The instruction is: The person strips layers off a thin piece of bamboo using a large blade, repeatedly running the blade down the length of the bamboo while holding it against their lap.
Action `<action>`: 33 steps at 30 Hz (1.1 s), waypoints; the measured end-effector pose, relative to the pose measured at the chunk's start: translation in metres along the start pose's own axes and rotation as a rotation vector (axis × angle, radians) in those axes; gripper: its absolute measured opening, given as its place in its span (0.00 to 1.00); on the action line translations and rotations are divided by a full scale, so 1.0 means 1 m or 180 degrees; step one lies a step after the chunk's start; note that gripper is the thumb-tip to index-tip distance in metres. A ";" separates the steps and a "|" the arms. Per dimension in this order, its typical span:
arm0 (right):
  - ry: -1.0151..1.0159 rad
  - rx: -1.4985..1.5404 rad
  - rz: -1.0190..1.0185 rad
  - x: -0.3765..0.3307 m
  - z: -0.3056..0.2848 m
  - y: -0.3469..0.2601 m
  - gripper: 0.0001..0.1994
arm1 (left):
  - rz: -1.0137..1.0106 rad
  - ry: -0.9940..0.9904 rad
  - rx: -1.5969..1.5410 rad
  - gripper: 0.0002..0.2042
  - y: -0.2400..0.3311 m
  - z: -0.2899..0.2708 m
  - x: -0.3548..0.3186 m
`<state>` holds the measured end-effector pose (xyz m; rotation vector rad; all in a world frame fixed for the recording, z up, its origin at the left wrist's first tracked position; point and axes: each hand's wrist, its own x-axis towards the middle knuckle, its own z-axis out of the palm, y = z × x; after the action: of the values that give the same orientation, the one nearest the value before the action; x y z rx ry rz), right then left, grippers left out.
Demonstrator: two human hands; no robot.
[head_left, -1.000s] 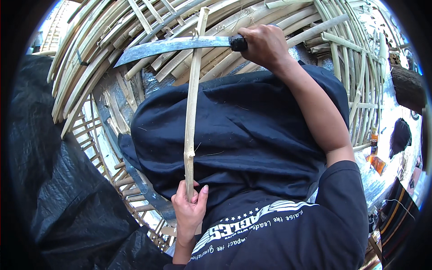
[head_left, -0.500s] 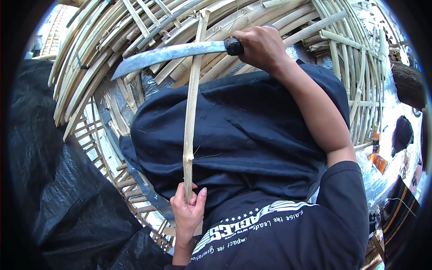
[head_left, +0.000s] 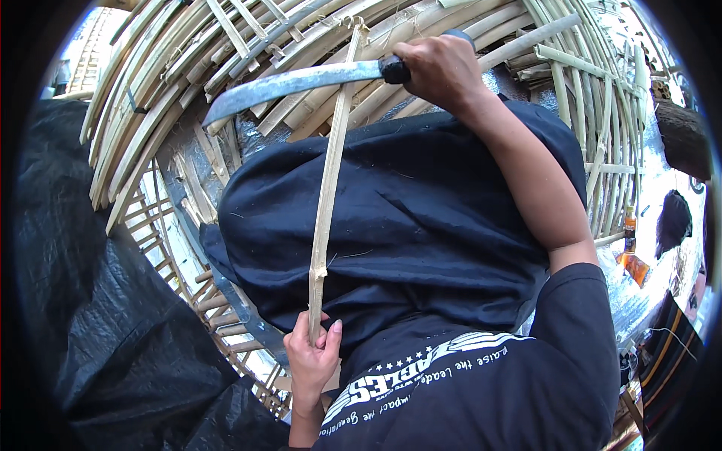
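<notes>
My left hand (head_left: 312, 359) is closed around the near end of a long pale bamboo strip (head_left: 328, 195). The strip runs away from me over the dark cloth (head_left: 421, 218) on my lap, with a knobbly node in its lower part and curled shavings at its far end. In my right hand (head_left: 442, 71) I grip the dark handle of a machete (head_left: 301, 80). Its long, slightly curved blade points left and lies across the strip near the far end. Whether the edge bites into the bamboo I cannot tell.
Beyond my lap lies a big pile of split bamboo strips (head_left: 293, 34), with more bamboo lengths (head_left: 594, 135) at the right. A black plastic sheet (head_left: 113, 323) covers the left side. A small bottle with orange liquid (head_left: 630, 229) stands at the far right.
The machete and my right hand have shifted slightly right. The strip's far end has swung right too, and curled shavings now show there. My left hand has dropped slightly nearer.
</notes>
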<state>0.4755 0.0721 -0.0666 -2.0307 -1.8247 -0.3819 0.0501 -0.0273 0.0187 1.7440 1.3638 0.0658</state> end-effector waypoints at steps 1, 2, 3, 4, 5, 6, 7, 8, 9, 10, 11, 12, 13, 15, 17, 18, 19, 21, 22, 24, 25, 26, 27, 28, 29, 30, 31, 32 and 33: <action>-0.0167 -0.0047 -0.0123 -0.005 0.005 -0.006 0.04 | 0.0015 0.0007 0.0011 0.07 0.000 0.000 0.001; -0.0235 -0.0014 -0.0281 -0.008 0.010 -0.012 0.04 | 0.0030 0.0015 0.0021 0.08 -0.002 0.001 0.002; -0.0305 0.0031 -0.0439 -0.010 0.013 -0.016 0.04 | 0.0034 0.0026 0.0039 0.08 -0.004 0.001 0.002; -0.0360 0.0018 -0.0506 -0.009 0.015 -0.015 0.02 | 0.0049 0.0020 0.0039 0.08 -0.007 0.001 0.000; -0.0265 -0.0047 -0.0289 -0.005 0.015 -0.008 0.02 | 0.0064 0.0014 0.0037 0.08 -0.011 0.002 -0.003; -0.0184 -0.0106 -0.0072 -0.001 0.012 0.003 0.02 | 0.0065 -0.0001 0.0035 0.08 -0.013 0.002 -0.007; -0.0099 -0.0161 0.0131 0.004 0.010 0.015 0.02 | 0.0049 -0.0044 -0.0018 0.08 -0.007 0.002 -0.008; -0.0071 -0.0377 0.0382 0.008 0.007 0.023 0.03 | 0.0034 -0.0087 -0.0073 0.07 0.002 0.002 -0.008; 0.0105 -0.0352 0.0363 0.011 0.004 0.025 0.03 | 0.0036 -0.0110 -0.0138 0.06 0.010 0.003 -0.005; 0.0160 -0.0378 0.0364 0.011 0.002 0.028 0.03 | -0.0024 -0.0162 -0.0223 0.06 0.010 0.006 0.001; 0.0215 -0.0405 0.0367 0.012 0.001 0.030 0.03 | 0.0017 -0.0112 -0.0189 0.06 0.008 0.007 0.000; 0.0259 -0.0373 0.0383 0.012 -0.001 0.029 0.03 | 0.0058 -0.0088 -0.0150 0.06 0.003 0.006 -0.002; 0.0302 -0.0340 0.0400 0.012 -0.004 0.028 0.03 | 0.0099 -0.0065 -0.0110 0.06 -0.001 0.004 -0.002; 0.0290 -0.0320 0.0411 0.009 -0.005 0.025 0.04 | 0.0086 -0.0069 -0.0171 0.06 -0.005 -0.001 0.000; 0.0183 -0.0343 0.0398 0.006 -0.004 0.021 0.04 | 0.0068 -0.0100 -0.0194 0.06 -0.008 -0.003 0.000; 0.0232 -0.0329 0.0264 0.005 -0.008 0.015 0.04 | 0.0044 -0.0092 -0.0201 0.06 -0.009 -0.002 0.001; 0.0195 -0.0330 0.0224 0.006 -0.005 0.014 0.04 | 0.0045 -0.0080 -0.0176 0.06 -0.007 -0.002 0.001; 0.0124 -0.0323 0.0135 0.005 0.005 0.011 0.04 | 0.0040 -0.0045 -0.0127 0.06 -0.002 -0.001 0.002; 0.0087 -0.0294 0.0131 0.004 0.008 0.009 0.05 | 0.0044 -0.0036 -0.0136 0.07 -0.002 0.000 0.002; 0.0011 -0.0309 0.0152 0.003 0.007 0.007 0.05 | 0.0046 -0.0013 -0.0152 0.07 -0.004 0.003 0.001; -0.0027 -0.0311 0.0161 0.003 0.007 0.006 0.04 | 0.0052 0.0009 -0.0141 0.07 -0.003 0.004 0.001; -0.0009 -0.0302 0.0154 0.004 0.006 0.006 0.04 | 0.0059 0.0031 -0.0130 0.07 -0.002 0.005 0.002; 0.0005 -0.0297 0.0153 0.005 0.005 0.007 0.04 | 0.0068 0.0044 -0.0119 0.07 -0.001 0.005 0.002; 0.0019 -0.0293 0.0153 0.005 0.004 0.007 0.04 | 0.0080 0.0060 -0.0119 0.07 -0.002 0.005 0.002; 0.0031 -0.0271 0.0166 0.004 0.004 0.007 0.04 | 0.0093 0.0076 -0.0117 0.08 -0.005 0.006 0.002; 0.0050 -0.0255 0.0181 0.004 0.004 0.006 0.04 | 0.0116 0.0094 -0.0116 0.09 -0.006 0.006 0.002; 0.0070 -0.0240 0.0195 0.004 0.005 0.007 0.04 | 0.0117 0.0099 -0.0123 0.09 -0.006 0.006 0.002; 0.0075 -0.0220 0.0209 0.003 0.005 0.008 0.03 | 0.0118 0.0104 -0.0129 0.10 -0.006 0.006 0.002; 0.0074 -0.0195 0.0222 0.002 0.007 0.009 0.03 | 0.0112 0.0108 -0.0135 0.10 -0.006 0.007 0.001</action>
<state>0.4844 0.0769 -0.0730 -2.1157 -1.7432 -0.4446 0.0499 -0.0303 0.0102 1.7387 1.3467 0.1435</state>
